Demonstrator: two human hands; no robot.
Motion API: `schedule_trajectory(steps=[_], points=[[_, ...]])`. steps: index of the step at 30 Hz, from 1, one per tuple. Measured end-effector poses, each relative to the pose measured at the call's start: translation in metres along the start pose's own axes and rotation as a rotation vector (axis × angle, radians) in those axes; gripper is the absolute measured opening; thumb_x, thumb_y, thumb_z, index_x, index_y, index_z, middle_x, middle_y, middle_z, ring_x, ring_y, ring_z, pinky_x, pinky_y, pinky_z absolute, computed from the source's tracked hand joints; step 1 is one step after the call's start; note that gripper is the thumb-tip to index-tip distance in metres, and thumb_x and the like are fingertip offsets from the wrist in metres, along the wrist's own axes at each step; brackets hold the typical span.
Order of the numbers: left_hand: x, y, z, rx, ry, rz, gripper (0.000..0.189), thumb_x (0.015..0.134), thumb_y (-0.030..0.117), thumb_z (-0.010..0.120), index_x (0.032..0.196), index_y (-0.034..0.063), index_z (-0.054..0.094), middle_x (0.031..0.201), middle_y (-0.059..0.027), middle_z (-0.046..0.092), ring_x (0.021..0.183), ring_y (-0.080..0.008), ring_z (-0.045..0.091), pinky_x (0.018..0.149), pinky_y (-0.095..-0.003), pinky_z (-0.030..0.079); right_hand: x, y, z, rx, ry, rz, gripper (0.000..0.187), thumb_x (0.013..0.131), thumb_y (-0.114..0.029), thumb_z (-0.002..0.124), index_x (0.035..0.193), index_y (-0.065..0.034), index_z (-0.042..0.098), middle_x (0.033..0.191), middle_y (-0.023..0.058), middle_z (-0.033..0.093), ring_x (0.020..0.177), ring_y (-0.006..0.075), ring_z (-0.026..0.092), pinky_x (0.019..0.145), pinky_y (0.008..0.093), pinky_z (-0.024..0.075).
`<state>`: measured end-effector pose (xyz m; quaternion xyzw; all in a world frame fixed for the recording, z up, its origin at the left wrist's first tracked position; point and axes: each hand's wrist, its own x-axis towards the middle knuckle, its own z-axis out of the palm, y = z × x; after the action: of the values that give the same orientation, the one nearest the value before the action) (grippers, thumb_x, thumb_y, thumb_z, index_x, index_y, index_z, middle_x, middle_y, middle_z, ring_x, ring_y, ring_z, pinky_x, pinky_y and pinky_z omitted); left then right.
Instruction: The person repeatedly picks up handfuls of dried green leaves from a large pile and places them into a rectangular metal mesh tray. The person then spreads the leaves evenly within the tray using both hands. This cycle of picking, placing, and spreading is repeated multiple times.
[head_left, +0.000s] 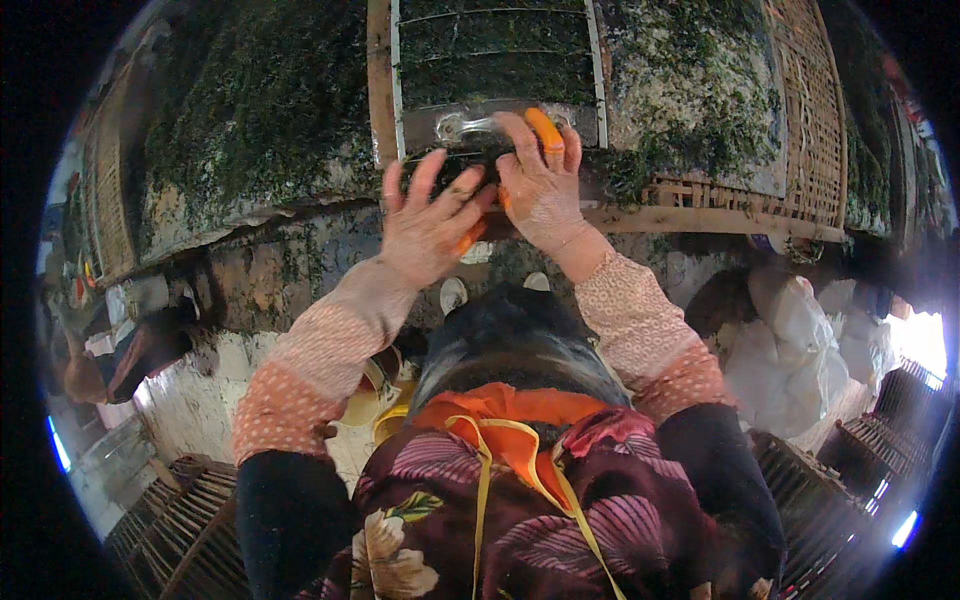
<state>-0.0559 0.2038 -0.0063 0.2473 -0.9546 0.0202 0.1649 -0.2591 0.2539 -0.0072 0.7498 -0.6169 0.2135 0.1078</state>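
Note:
My left hand (431, 221) is palm down at the near edge of a heap of dark green leafy material, fingers spread. Beside it, my right hand (547, 187) has bent fingers, and orange finger covers (544, 130) show on it. Its fingertips reach the end of a shiny metal handle (476, 127) on a flat plate (420, 129). Whether they grip the handle or touch leaves cannot be told. Beyond the plate, a slatted frame with pale side rails (600, 75) borders a layer of dark green leaves (495, 56). The space under both palms is hidden.
Leafy piles (255, 112) cover the worktop on both sides. A woven bamboo tray (814, 112) lies to the right, above a wooden edge strip (712, 219). White plastic bags (795, 352) and slatted bamboo baskets (802, 480) stand lower right. Another slatted basket (180, 517) is lower left.

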Motion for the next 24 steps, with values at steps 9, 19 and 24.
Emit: schedule_trajectory(steps=[9, 19, 24], points=[[-0.017, -0.031, 0.023, -0.05, -0.056, 0.013, 0.037, 0.079, 0.033, 0.071, 0.112, 0.0186, 0.063, 0.122, 0.0028, 0.056, 0.135, -0.0277, 0.031, 0.108, -0.0606, 0.013, -0.029, 0.03, 0.006, -0.086, 0.129, 0.146, 0.011, 0.069, -0.015, 0.072, 0.075, -0.0142, 0.063, 0.14, 0.0052, 0.041, 0.128, 0.0336, 0.036, 0.101, 0.0533, 0.0274], [-0.057, -0.078, -0.019, -0.791, 0.095, -0.407, 0.06, 0.071, 0.001, 0.058, 0.13, 0.0092, 0.053, 0.13, -0.0142, 0.051, 0.128, -0.0334, 0.04, 0.107, -0.0412, 0.032, -0.015, 0.008, -0.036, -0.251, -0.071, 0.164, 0.01, 0.077, -0.011, 0.064, 0.086, -0.0149, 0.066, 0.123, 0.0071, 0.054, 0.11, 0.0332, 0.051, 0.095, 0.05, 0.0359], [-0.042, -0.066, -0.016, -0.232, -0.072, -0.306, 0.09, 0.063, 0.012, 0.069, 0.143, 0.0065, 0.029, 0.134, -0.0149, 0.044, 0.125, -0.0335, 0.041, 0.105, -0.0497, 0.025, 0.034, -0.068, 0.008, 0.504, -0.267, -0.221, 0.009, 0.08, -0.014, 0.064, 0.086, -0.0069, 0.062, 0.083, 0.0098, 0.059, 0.081, 0.0315, 0.059, 0.07, 0.0422, 0.0491]])
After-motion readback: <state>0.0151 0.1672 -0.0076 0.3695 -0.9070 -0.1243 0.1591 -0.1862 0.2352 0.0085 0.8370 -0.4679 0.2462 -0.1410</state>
